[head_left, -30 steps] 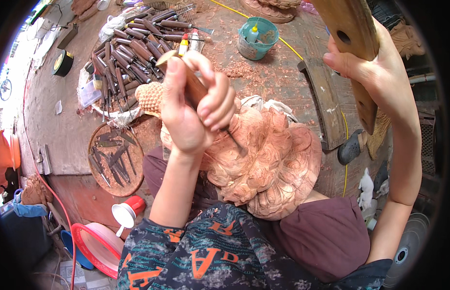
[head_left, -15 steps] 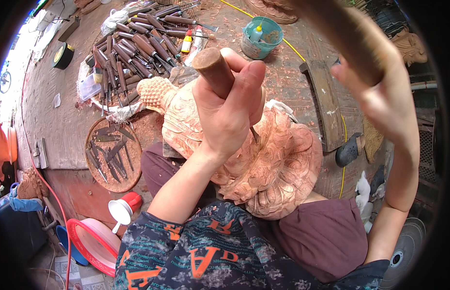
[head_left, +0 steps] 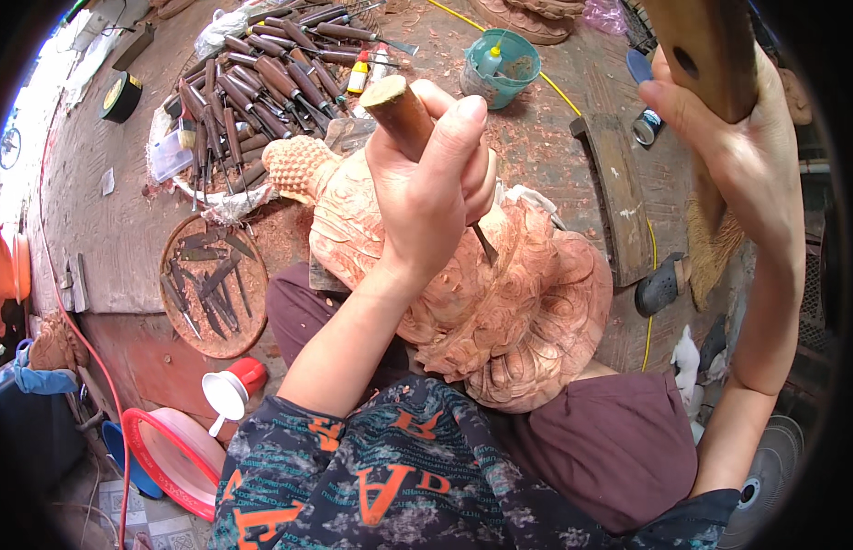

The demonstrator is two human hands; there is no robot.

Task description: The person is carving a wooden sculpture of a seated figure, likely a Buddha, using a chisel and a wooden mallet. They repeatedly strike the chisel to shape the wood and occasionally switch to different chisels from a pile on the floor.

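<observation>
My left hand (head_left: 425, 197) is closed around the brown wooden handle of a carving chisel (head_left: 401, 117), held tilted. The chisel's narrow blade comes out below my fist, and its tip meets the folds of a reddish wooden carving (head_left: 546, 275). This carving lies across my lap, with a knobbed, rounded end at the left and deep swirling relief on its body. Raised at the upper right, my right hand (head_left: 752, 156) grips a wooden mallet (head_left: 711, 69), part of which is cut off by the picture's top edge. Mallet and chisel are apart.
Beyond the carving lies a heap of chisels (head_left: 271, 78) beside a red-and-yellow bottle (head_left: 358, 75). A teal bucket (head_left: 501, 87) holds a small bottle. A round tray (head_left: 174, 316) of loose blades sits at left. A wooden plank (head_left: 619, 202) lies at right; wood chips litter the floor.
The mallet and my right hand have shifted slightly right and are less blurred. My left hand and the chisel have moved only a little; the chisel's handle top sits slightly higher.
</observation>
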